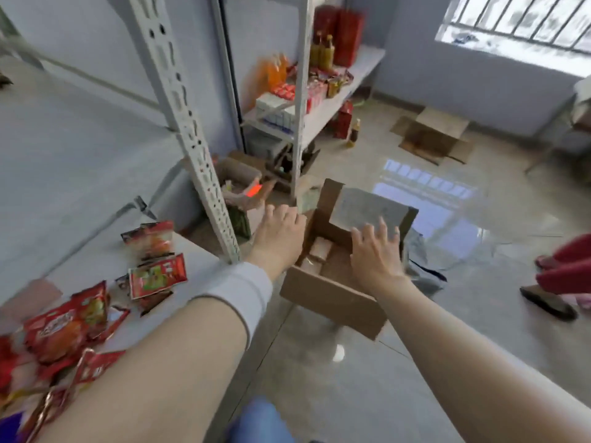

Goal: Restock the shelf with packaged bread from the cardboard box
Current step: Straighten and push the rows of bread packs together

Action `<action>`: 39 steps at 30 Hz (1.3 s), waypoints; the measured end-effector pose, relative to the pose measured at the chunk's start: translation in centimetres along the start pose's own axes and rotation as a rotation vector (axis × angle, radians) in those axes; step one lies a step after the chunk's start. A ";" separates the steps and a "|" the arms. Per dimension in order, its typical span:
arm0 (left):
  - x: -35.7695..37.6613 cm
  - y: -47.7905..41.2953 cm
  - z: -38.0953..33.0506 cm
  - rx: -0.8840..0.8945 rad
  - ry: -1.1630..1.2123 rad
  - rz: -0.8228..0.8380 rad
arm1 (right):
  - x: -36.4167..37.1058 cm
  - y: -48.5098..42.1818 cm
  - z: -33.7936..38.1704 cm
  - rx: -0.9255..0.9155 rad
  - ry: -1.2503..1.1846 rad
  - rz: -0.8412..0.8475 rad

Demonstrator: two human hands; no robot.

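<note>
Head view. Glossy grey tiled floor (319, 394) under pale blue walls, with a barred window (527, 17) at 1 o'clock and its bright reflection on the tiles right of centre. At 9 o'clock, a white metal shelf (198, 263) with a perforated upright, strewn with red snack packets (156, 276) along its near edge from 7 to 9 o'clock. At 12 o'clock, a second white rack (345, 91) stocked with orange bottles (275, 71), tall red boxes (339, 33) and white cartons (275, 110). At 2 o'clock, an open brown carton (435, 132) on the floor near the far wall. At 3 o'clock, the edge of another person: a red garment (569, 266) above a dark shoe (550, 302). At 6 o'clock, a blurred patch of blue fabric (259, 420).

Dead centre, an open brown cardboard box (332, 298) on the floor just right of the shelf upright, with its near flap folded out toward the camera and its grey far flap (367, 206) raised upright. Down inside the box, tan packaged bread (319, 251), several wrapped pieces side by side, blurred.

Left hand (278, 231), with a white sleeve band (243, 295) on the forearm, hovering over the box's left rim, fingers loosely extended, gripping nothing. Right hand (374, 254) at the box's right side, fingers spread wide, fingertips against the lower part of the grey flap, holding nothing.
</note>
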State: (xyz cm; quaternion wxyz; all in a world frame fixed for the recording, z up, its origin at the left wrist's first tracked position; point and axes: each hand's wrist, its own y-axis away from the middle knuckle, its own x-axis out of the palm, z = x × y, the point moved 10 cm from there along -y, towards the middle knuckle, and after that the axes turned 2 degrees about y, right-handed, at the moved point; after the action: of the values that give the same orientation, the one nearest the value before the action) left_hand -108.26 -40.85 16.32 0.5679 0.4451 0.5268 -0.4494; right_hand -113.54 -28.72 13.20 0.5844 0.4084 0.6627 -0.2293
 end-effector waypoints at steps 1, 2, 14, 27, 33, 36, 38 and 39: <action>1.6 -1.7 -1.4 0.022 -0.004 0.030 | 1.8 -0.9 -1.5 0.018 -0.003 0.026; 3.3 -3.4 -2.5 0.034 -0.005 0.064 | 3.7 -1.9 -2.8 0.031 -0.006 0.053; 31.3 -21.9 -4.2 0.052 0.125 0.528 | 30.1 -16.7 -2.9 0.071 -0.294 0.587; 59.1 -31.5 -1.4 -0.738 0.649 0.456 | 56.2 -24.7 7.1 0.654 -1.003 0.948; 58.6 -31.7 -0.8 -0.809 0.686 0.438 | 57.0 -22.4 5.4 0.790 -1.162 0.943; 57.9 -31.8 -1.3 -0.797 0.821 0.521 | 56.1 -20.4 1.8 0.812 -1.178 0.918; 56.3 -31.6 -1.1 -0.831 0.913 0.503 | 55.3 -18.6 -1.5 0.894 -1.183 0.888; 55.3 -31.3 -1.0 -0.851 0.957 0.485 | 54.7 -17.6 -3.1 0.948 -1.202 0.872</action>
State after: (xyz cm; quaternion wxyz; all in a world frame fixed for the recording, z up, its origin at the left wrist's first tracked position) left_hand -136.86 -48.38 -39.94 0.4829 0.4380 0.7359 0.1829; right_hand -128.72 -21.18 -41.84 0.6386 0.6349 -0.1367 -0.4128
